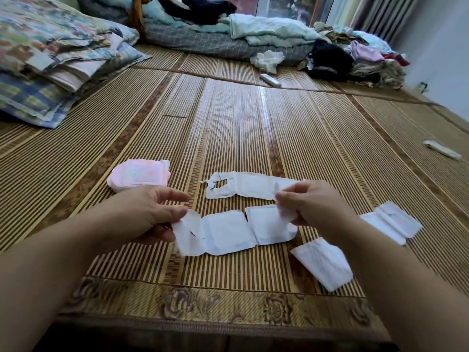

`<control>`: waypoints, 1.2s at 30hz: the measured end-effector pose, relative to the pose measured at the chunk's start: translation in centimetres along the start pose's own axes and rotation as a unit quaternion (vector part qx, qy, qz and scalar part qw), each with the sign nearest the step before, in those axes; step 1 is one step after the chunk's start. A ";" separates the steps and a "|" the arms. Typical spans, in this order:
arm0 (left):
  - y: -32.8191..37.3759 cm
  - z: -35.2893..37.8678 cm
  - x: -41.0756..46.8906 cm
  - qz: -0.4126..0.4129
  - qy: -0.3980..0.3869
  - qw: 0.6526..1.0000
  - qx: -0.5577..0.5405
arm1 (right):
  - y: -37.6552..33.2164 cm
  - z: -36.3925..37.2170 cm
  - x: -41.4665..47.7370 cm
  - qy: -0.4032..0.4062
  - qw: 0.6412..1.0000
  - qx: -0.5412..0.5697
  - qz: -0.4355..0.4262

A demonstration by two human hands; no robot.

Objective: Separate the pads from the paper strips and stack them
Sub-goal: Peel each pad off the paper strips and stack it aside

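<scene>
A long white pad, unfolded in three sections, lies across the bamboo mat between my hands. My left hand pinches its left end between thumb and fingers. My right hand grips a thin white strip at the pad's right end, lifted off the surface. Behind it lies a flat white paper strip, torn at its left end. A folded white pad rests under my right forearm. Another white piece lies further right. A pink wrapped bundle sits at the left.
The bamboo mat covers the whole bed, its flowered border along the near edge. Folded quilts are stacked at the back left, and clothes are heaped at the back right. A small white tube and a white strip lie farther off.
</scene>
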State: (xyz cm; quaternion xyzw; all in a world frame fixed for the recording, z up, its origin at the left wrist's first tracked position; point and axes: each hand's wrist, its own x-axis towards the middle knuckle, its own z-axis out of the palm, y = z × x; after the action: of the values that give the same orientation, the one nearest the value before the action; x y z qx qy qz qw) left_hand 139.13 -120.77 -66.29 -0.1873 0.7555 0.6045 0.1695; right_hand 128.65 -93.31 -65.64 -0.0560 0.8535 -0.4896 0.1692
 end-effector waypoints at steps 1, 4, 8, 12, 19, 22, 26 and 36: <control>0.1 0.3 0.0 0.006 0.003 1.000 -0.008 | -0.1 1.0 0.0 -0.024 0.999 -0.024 0.001; 0.4 1.0 -0.1 0.016 0.010 1.000 -0.021 | -0.2 3.3 0.4 -0.066 0.994 -0.086 0.026; 0.5 1.5 0.2 0.026 0.028 0.999 -0.024 | -0.2 3.8 0.6 -0.057 0.993 -0.100 0.031; 0.9 3.0 0.9 0.051 0.029 0.998 -0.007 | -0.3 2.6 0.4 -0.009 0.996 -0.092 0.011; 1.3 6.5 2.3 0.108 -0.043 0.991 0.063 | 1.0 0.2 1.0 0.056 0.991 -0.118 -0.010; 1.2 5.7 2.3 0.161 0.003 0.985 0.063 | 2.1 -0.3 1.5 0.074 0.975 -0.211 -0.015; 0.6 4.2 2.6 0.144 0.170 0.948 0.226 | 2.4 -0.2 1.4 0.049 0.955 -0.291 0.018; -0.8 6.4 3.5 0.035 0.140 0.888 0.436 | 1.9 1.5 1.7 0.020 0.948 -0.313 0.053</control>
State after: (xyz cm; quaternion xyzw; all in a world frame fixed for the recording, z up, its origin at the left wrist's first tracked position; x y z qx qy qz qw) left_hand 136.64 -114.96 -70.04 -0.1509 0.9649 0.1877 0.1049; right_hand 127.72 -93.99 -68.32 -0.0512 0.9688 -0.1892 0.1518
